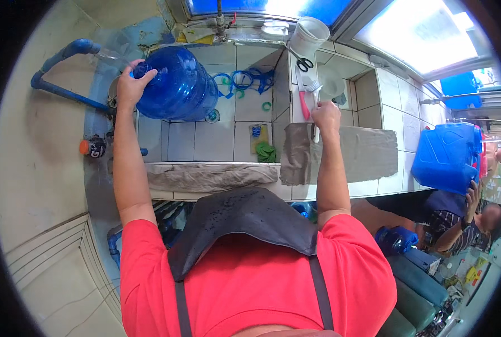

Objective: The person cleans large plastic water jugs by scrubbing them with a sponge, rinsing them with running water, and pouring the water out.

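Observation:
My left hand grips the neck of a large translucent blue water jug, which lies tilted in a white-tiled sink basin. The fingers wrap around the mouth of the jug, with the thumb on its shoulder. In my right hand is a white-handled brush, held over the tiled ledge with its bristles pointing away from me. Just left of the brush lies a knife with a pink handle. Black-handled scissors lie farther back on the ledge. Below the right hand a grey cloth is spread over the ledge.
Blue plastic rings and strips, a green scrubber and a sponge lie in the basin. A rolled cloth covers its front edge. A white bucket stands behind. At right, another person's hand touches a blue water container.

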Motion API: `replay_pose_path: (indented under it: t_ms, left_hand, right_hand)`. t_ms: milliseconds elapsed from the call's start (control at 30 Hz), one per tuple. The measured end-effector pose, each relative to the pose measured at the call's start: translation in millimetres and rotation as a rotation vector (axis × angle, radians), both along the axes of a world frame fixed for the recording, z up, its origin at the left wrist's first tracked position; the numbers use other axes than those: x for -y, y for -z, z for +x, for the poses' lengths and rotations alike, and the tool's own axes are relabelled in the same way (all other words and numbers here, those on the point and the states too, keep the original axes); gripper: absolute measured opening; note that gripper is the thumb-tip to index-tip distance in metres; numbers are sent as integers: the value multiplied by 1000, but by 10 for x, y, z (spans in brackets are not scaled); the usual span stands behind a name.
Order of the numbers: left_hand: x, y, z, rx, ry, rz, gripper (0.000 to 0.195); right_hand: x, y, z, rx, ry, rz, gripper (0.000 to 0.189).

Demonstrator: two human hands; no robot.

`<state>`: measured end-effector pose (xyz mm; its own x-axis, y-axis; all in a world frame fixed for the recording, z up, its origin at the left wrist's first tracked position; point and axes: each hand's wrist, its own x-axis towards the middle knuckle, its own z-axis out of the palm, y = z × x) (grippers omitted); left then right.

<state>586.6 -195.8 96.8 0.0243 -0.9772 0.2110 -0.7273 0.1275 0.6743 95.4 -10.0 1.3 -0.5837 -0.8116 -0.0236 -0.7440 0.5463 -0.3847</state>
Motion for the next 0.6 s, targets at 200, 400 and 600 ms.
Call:
replay_pose_path:
  t_ms: [200, 400, 600]
  left_hand:
    - [32, 24, -5, -47, 17, -16, 49]
    - [12, -21, -6, -25, 5, 7, 46]
    - [24, 58, 26, -22, 26, -81, 46]
  right_hand:
    - [519, -170, -225, -138, 4, 41, 35]
    - [1368, 19, -363, -208, -243, -88, 35]
    - [1556, 41, -538, -184, -341, 224, 35]
